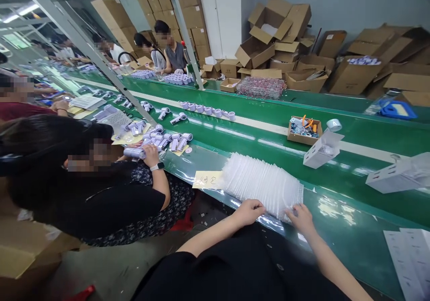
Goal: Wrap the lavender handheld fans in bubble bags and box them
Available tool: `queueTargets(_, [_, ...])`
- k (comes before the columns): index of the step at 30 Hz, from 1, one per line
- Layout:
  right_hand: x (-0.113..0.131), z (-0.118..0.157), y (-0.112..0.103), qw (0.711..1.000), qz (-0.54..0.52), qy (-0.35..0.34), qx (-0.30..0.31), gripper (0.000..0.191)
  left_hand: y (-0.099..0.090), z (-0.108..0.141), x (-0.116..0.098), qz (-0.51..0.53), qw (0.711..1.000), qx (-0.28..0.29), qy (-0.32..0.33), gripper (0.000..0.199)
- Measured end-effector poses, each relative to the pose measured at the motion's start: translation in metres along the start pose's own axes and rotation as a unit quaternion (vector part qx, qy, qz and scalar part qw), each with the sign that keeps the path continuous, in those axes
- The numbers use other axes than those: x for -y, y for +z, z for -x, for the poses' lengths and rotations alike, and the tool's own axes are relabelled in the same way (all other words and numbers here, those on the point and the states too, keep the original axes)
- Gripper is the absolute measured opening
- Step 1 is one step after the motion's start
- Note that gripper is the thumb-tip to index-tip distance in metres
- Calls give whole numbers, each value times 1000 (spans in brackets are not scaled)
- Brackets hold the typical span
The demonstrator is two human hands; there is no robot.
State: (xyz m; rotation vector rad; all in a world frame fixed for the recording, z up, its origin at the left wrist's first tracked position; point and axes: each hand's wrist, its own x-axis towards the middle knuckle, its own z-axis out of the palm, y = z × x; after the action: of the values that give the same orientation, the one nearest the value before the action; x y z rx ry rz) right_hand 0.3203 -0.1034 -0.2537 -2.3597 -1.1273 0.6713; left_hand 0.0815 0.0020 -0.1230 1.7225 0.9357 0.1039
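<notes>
A fanned row of clear bubble-wrap bags [262, 180] lies on the green bench edge in front of me. My left hand [250, 211] is at the near edge of the bags, its fingers curled together. What sits in its fingertips, if anything, is hidden. At the right end of the row, my right hand [300, 218] pinches the near corner of the bags between thumb and fingers. A yellow paper card [206, 179] with handwriting lies against the left end of the row.
A conveyor belt [248, 142] runs behind the bench, carrying white boxes [320, 151] and a small carton of parts [304, 131]. White printed sheets [405, 260] lie at right. Left of me, a co-worker's hand [151, 155] holds white-purple devices. Cartons [255, 52] pile up behind.
</notes>
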Motion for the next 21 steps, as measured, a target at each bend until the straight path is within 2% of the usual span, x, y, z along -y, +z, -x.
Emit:
queueTargets(2, [0,-2,-14,1000,-16,1,-8,35,2,0,-4,-14,1000,9,5,26])
queueTargets(4, [3,-1,-31,999,-20,16,-19,37,6,-3,-10,-38,999,28,22,27])
queueTargets(6, [13,3,-50,995,-70,51,-51,39,14,-10,-18,-74,994,46,71,32])
queueTargets(7, [22,6,-59,987,-127,69,-67,38,19,-14,-22,-98,988,48,108,43])
queueTargets(9, [45,15,-74,946,-298,92,-83,33,30,-26,-31,-152,969,34,192,73])
queueTargets(10, [59,19,-80,913,-390,87,-77,30,35,-31,-36,-176,957,18,228,79])
queueTargets(11, [72,24,-85,879,-467,73,-62,28,39,-36,-40,-197,946,-2,255,72])
queueTargets(13, [95,34,-92,818,-574,40,-28,26,42,-40,-48,-235,927,-49,287,39])
queueTargets(14, [103,39,-94,795,-606,28,-13,25,41,-40,-51,-256,916,-71,300,31])
queueTargets(15, [108,42,-95,776,-631,21,0,24,40,-38,-54,-279,903,-90,315,31])
queueTargets(19, [112,46,-90,715,-697,44,41,17,28,-25,-63,-383,828,-130,388,45])
queueTargets(21, [110,43,-86,694,-714,71,55,15,24,-22,-64,-428,800,-138,397,44])
